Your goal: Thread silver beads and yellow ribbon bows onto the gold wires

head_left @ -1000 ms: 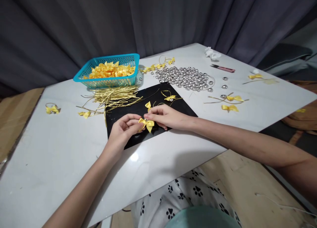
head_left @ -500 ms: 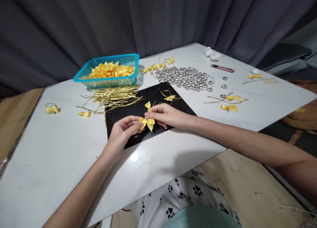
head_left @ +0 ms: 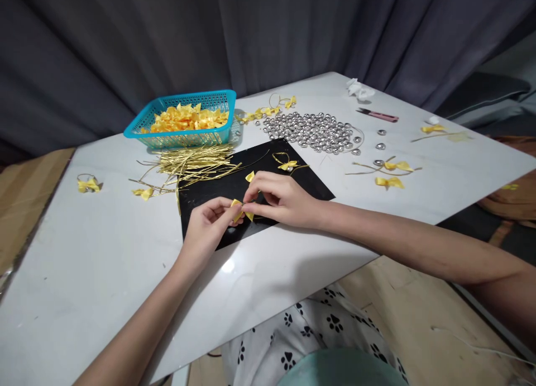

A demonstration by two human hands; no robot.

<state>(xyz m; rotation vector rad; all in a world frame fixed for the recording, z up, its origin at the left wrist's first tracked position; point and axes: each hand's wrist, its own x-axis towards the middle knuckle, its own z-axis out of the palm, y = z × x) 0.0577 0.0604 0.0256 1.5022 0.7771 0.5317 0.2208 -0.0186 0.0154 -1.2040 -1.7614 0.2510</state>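
Both hands meet over a black mat point(head_left: 218, 187) on the white table point(head_left: 104, 252). My left hand point(head_left: 207, 225) pinches a small yellow ribbon bow point(head_left: 239, 211) from the left. My right hand point(head_left: 280, 199) closes on the same bow from the right and covers most of it. A second yellow bow point(head_left: 250, 176) lies on the mat just behind my right fingers, and a bow with a gold wire loop point(head_left: 287, 164) lies farther back.
A blue basket point(head_left: 184, 136) of yellow bows stands at the back left, with a heap of gold wires point(head_left: 192, 163) before it. Silver beads point(head_left: 312, 132) are piled behind the mat. Loose bows point(head_left: 389, 174), a pink cutter point(head_left: 379, 115) and white tissue point(head_left: 358, 90) lie right.
My right hand has slid over the bow, so most of it is now hidden between the fingers. The left hand stays in its place.
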